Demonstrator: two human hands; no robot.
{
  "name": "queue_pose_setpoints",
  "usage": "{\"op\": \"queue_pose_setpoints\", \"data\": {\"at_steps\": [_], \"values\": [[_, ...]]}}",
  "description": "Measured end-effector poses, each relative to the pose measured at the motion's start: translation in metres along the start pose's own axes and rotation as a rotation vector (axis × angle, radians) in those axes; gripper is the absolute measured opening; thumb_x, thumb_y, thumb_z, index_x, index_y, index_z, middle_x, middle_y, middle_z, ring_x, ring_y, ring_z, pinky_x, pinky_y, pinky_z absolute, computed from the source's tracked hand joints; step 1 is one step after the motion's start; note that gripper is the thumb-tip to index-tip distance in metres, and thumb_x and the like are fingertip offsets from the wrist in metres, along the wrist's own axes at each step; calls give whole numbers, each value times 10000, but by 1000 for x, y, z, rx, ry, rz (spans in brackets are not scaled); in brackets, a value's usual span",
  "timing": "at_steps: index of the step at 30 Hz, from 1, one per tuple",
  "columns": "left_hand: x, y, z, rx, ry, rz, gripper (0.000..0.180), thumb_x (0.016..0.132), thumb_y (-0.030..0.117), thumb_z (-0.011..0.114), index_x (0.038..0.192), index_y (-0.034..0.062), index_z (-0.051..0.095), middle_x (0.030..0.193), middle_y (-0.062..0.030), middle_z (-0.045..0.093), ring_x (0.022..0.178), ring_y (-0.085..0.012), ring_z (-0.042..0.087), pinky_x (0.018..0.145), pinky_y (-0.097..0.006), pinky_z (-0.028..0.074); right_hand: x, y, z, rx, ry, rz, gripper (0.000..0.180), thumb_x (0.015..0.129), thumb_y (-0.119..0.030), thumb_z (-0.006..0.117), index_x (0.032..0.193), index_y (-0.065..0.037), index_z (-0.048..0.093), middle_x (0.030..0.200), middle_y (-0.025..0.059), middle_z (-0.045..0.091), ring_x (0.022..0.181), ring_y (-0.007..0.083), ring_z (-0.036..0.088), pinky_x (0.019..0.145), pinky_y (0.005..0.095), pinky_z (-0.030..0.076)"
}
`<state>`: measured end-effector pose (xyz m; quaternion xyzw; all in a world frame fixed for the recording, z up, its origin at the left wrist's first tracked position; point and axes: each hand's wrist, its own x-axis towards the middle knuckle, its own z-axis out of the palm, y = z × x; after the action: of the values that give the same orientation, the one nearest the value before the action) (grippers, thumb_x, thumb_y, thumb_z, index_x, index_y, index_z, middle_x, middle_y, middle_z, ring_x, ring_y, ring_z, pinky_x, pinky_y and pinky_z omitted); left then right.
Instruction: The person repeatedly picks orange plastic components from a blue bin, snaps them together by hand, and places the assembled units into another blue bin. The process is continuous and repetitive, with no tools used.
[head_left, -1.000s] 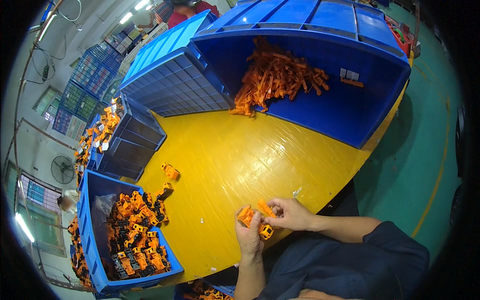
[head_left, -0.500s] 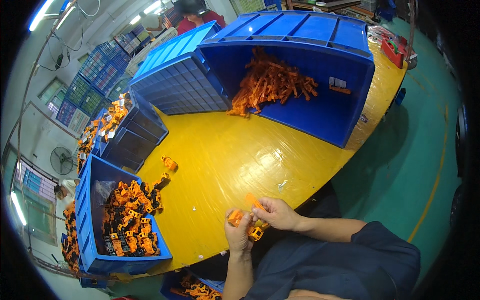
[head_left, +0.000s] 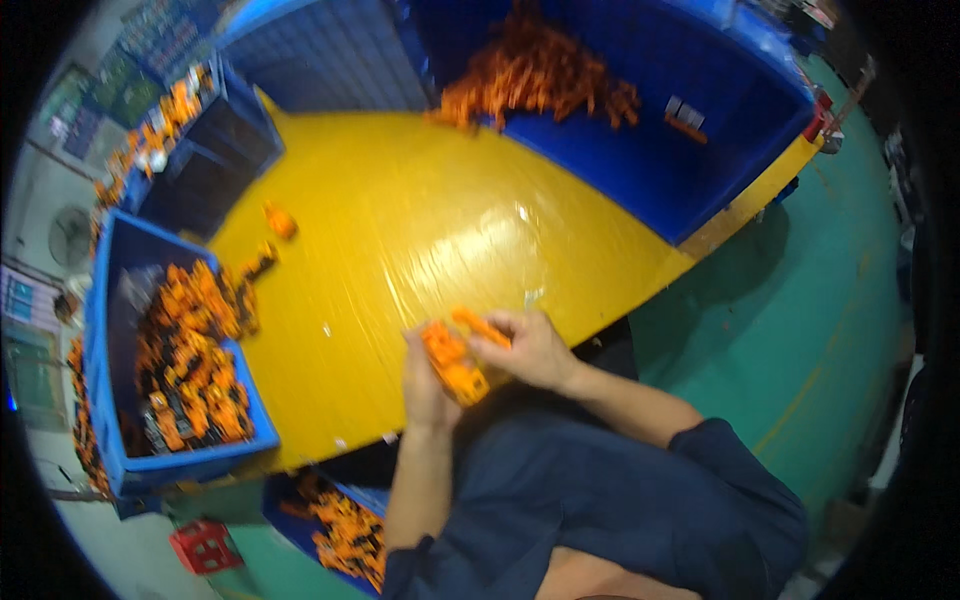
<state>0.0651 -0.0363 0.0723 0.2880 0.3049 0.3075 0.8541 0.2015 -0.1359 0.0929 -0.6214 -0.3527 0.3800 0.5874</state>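
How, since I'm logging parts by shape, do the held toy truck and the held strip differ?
The truck is chunky; the strip is slender. The left hand holds the truck, while the right hand holds the strip. The truck slants steeply across the picture; the strip slants more gently. Both are orange.

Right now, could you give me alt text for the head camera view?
A person's left hand holds an orange toy truck and the right hand a slim orange piece, near the edge of a yellow tabletop. At left, a blue bin holds toy trucks; at the back, another blue bin holds heaped orange pieces.
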Motion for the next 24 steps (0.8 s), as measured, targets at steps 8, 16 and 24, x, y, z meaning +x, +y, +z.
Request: {"op": "queue_pose_setpoints", "data": {"at_steps": [8, 16, 24], "values": [[19, 12, -12, 4, 38, 124, 568, 1131, 544, 346, 1311, 42, 539, 1082, -98, 677, 976, -167, 675, 853, -315, 580, 31, -14, 15, -343, -9, -285, 237, 843, -97, 802, 1048, 17, 767, 910, 157, 722, 789, 270, 721, 694, 338, 569], [17, 20, -20, 62, -16, 149, 565, 1136, 535, 326, 1336, 44, 520, 1031, -90, 637, 926, -153, 643, 867, -297, 558, 42, -18, 22, -642, -110, -621, 256, 725, -91, 840, 962, -35, 760, 875, 123, 714, 771, 292, 708, 661, 380, 567], [10, 17, -29, 107, 59, 278, 525, 1141, 508, 339, 1312, 48, 527, 1092, -92, 620, 970, -141, 633, 900, -301, 551, 25, -27, 39, -632, -75, -370, 182, 868, -174, 784, 957, -33, 711, 828, 161, 678, 747, 350, 679, 660, 435, 541]]}}
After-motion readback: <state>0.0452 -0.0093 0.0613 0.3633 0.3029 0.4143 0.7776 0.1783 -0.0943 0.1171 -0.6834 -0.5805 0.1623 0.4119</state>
